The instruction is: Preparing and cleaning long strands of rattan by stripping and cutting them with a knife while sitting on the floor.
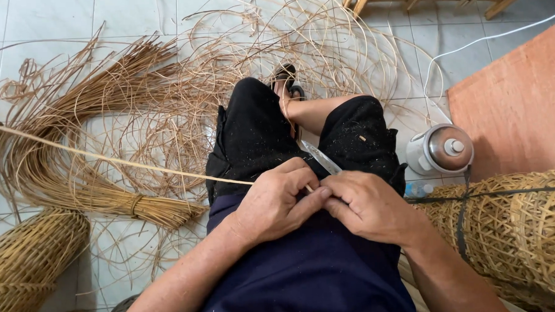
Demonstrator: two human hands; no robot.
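My left hand (278, 199) pinches a long thin rattan strip (105, 157) that runs off to the far left edge. My right hand (368, 203) grips a knife; its steel blade (321, 157) points up and away over my lap. Both hands meet above my black shorts, thumbs touching where the strip reaches the blade. The knife's handle is hidden inside my fist.
A tied bundle of rattan strips (75, 187) and loose curled shavings (224, 47) cover the tiled floor. Woven baskets stand at lower left (23, 263) and right (514, 228). A spray can (443, 149), a white cable, an orange board (522, 104) and wooden furniture legs lie beyond.
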